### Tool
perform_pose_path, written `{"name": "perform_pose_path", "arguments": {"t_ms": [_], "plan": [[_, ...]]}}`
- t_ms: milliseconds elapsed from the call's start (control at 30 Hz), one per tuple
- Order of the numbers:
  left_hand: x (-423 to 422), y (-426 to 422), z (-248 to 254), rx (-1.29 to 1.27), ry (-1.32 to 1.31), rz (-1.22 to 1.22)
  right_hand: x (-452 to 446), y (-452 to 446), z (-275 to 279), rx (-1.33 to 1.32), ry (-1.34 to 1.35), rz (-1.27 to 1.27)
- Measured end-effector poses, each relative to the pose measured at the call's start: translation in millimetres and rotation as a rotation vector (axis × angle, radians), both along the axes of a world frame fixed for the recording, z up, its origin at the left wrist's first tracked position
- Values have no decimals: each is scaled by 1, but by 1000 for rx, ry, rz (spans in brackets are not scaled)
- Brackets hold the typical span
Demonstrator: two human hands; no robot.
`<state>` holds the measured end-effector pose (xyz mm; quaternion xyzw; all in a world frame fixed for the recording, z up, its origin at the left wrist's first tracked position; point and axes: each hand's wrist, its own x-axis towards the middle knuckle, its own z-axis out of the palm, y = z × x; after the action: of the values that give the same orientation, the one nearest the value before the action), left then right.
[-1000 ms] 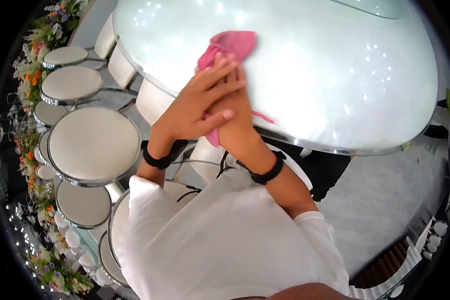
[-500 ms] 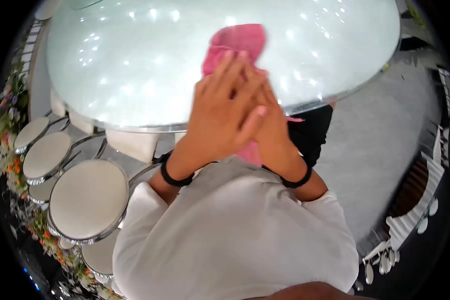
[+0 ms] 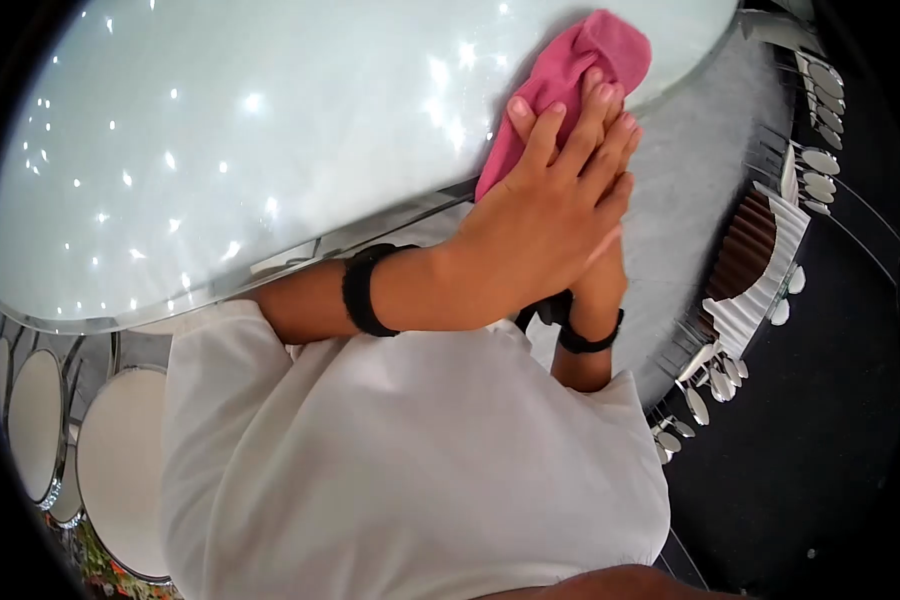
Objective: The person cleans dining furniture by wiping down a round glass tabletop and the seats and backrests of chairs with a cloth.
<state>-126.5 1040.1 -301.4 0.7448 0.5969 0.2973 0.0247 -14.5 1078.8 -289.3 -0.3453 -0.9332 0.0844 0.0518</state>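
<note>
While the left hand [image 3: 530,240] lies flat and unclenched over the right hand [image 3: 603,278] — whose grip I cannot tell — the pink cloth [image 3: 618,48] sits beneath them at the rim of the glossy tabletop [image 3: 300,125]; pressure past that edge could make it slip off.

A pink cloth [image 3: 560,85], soft and creased, lies aslant on a pale, glossy tabletop [image 3: 300,130], its upper end bunched into a rounded fold near the table's right-hand edge. A narrower stretch trails down and to the left, reaching the near rim, while the lower right portion is hidden from view. The tabletop, curved at its corners and cut off by the frame above, glitters with scattered points of reflected light.
</note>
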Motion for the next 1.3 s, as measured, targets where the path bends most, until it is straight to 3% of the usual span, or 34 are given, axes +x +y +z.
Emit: {"name": "perform_pose_path", "arguments": {"t_ms": [67,100,200,300,400,500,600,733,1000,1067,1100,1167,1267,1300], "plan": [[-13,-5,1,-8,-48,28,-19,-2,7,-30,-16,3],[-20,-8,2,-11,-72,60,-32,3,17,-212,101,4],[-39,-14,-2,-2,-188,93,-35,-7,6,-218,61,-47],[-52,-7,-24,312,-79,366,-64,-10,2,-263,125,15],[-66,-33,-11,84,-100,305,-84,-15,7,-336,172,68],[-70,-42,7,-53,-120,291,-94,-14,14,-192,142,216],[-57,-39,19,-144,-102,278,-81,-3,9,-188,409,336],[-27,-34,26,-248,-65,183,-43,10,-16,-131,465,330],[34,64,24,-218,117,-19,25,93,-45,-174,701,45],[47,103,23,-201,103,105,35,148,-56,-25,816,321],[55,120,23,-174,82,122,34,164,-55,-37,984,323],[77,141,33,-175,245,169,54,184,-42,-271,1157,375],[53,134,38,-368,127,243,38,178,-54,-1098,1274,544],[34,124,50,-419,109,222,-7,154,-55,-891,1643,227]]}}
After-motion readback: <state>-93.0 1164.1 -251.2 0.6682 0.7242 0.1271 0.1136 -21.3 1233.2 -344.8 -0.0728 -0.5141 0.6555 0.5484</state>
